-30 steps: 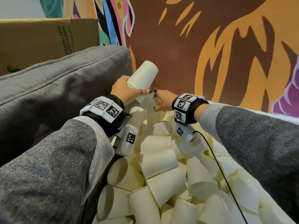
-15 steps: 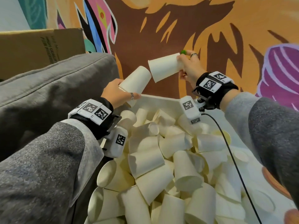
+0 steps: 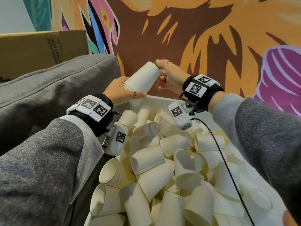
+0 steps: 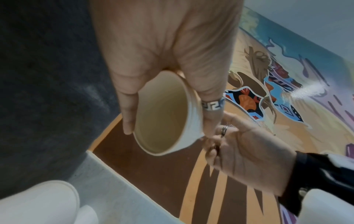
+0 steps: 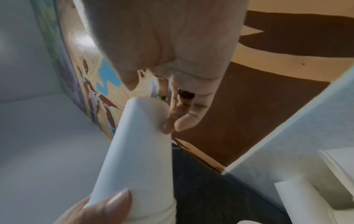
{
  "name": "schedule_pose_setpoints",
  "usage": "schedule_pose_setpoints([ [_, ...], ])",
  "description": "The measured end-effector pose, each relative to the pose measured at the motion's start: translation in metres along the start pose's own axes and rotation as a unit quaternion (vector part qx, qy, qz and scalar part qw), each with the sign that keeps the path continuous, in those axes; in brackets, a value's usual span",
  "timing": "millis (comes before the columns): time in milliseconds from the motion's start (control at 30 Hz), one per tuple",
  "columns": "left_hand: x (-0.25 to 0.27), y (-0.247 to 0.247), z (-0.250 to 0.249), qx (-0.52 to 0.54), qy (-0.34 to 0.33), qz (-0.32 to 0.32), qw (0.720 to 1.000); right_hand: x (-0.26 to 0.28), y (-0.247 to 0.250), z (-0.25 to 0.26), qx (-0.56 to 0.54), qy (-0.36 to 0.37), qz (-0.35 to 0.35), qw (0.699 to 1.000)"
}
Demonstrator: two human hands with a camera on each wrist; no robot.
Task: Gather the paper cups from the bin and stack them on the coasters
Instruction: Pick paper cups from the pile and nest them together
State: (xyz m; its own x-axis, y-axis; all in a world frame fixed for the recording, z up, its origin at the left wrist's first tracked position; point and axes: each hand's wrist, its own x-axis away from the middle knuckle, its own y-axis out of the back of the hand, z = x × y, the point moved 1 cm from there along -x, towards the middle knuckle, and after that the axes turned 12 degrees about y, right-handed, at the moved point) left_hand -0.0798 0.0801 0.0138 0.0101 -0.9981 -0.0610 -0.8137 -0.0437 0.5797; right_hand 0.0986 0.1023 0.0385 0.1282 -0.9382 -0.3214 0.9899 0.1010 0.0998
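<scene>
Left hand is holding a short nested stack of cups near its open end, thumb on one side and fingers on the other, mouth pointing back toward the wrist; in the left wrist view that grip is wrapping the rim and the inside of the cup is showing, with layered rims visible just past the fingers. Right hand is sitting at the far, closed end of the same stack, fingertips curled against the base of the outermost cup. Reads to me as that hand seating the outer cup over the one under it, with the left acting as the stop, which is why the stack is tilted between the two grips instead of upright. Whether the right is actually pinching the base or just pushing on it, I can't tell; the right wrist view is blurred, showing fingers touching the top edge only. Both grips are hovering above the far end of the bin, so a slipped cup would be falling back into the pile. Loose cups are lying below the grips, every which way, many left. Sofa cushion is running beside the left grip; a cardboard box sits behind it. Coasters aren't in view, so no stack is placed yet as far as these views show.
</scene>
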Motion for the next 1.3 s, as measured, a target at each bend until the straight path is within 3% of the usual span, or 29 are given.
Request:
schedule_pose_setpoints([
  [100, -0.001, 0.011, 0.008, 0.008, 0.008, -0.044, 0.999, -0.005, -0.006, -0.016, 0.048, -0.043, -0.006, 0.998],
  [300, -0.005, 0.025, 0.018, 0.022, 0.012, -0.090, 0.996, -0.007, -0.045, -0.066, 0.295, -0.105, 0.167, 0.935],
  [433, -0.009, 0.029, 0.020, 0.000, 0.009, -0.099, 0.995, -0.012, -0.064, -0.070, 0.345, -0.128, 0.247, 0.896],
  [533, -0.013, 0.030, 0.024, -0.015, 0.006, -0.102, 0.995, -0.016, -0.069, -0.071, 0.381, -0.142, 0.269, 0.873],
  [733, -0.022, 0.028, 0.033, -0.014, 0.007, -0.091, 0.996, -0.027, -0.075, -0.094, 0.338, -0.165, 0.285, 0.882],
  [900, -0.026, 0.025, 0.035, -0.025, 0.004, -0.085, 0.996, -0.031, -0.077, -0.105, 0.295, -0.185, 0.289, 0.892],
  [1067, -0.028, 0.023, 0.038, -0.023, 0.014, -0.085, 0.996, -0.032, -0.070, -0.099, 0.257, -0.148, 0.253, 0.921],
  [1167, -0.027, 0.023, 0.037, -0.018, 0.016, -0.088, 0.996, -0.033, -0.056, -0.083, 0.257, -0.100, 0.192, 0.942],
  [1300, -0.025, 0.022, 0.033, -0.017, 0.016, -0.100, 0.995, -0.032, -0.027, -0.062, 0.288, -0.019, 0.048, 0.956],
])
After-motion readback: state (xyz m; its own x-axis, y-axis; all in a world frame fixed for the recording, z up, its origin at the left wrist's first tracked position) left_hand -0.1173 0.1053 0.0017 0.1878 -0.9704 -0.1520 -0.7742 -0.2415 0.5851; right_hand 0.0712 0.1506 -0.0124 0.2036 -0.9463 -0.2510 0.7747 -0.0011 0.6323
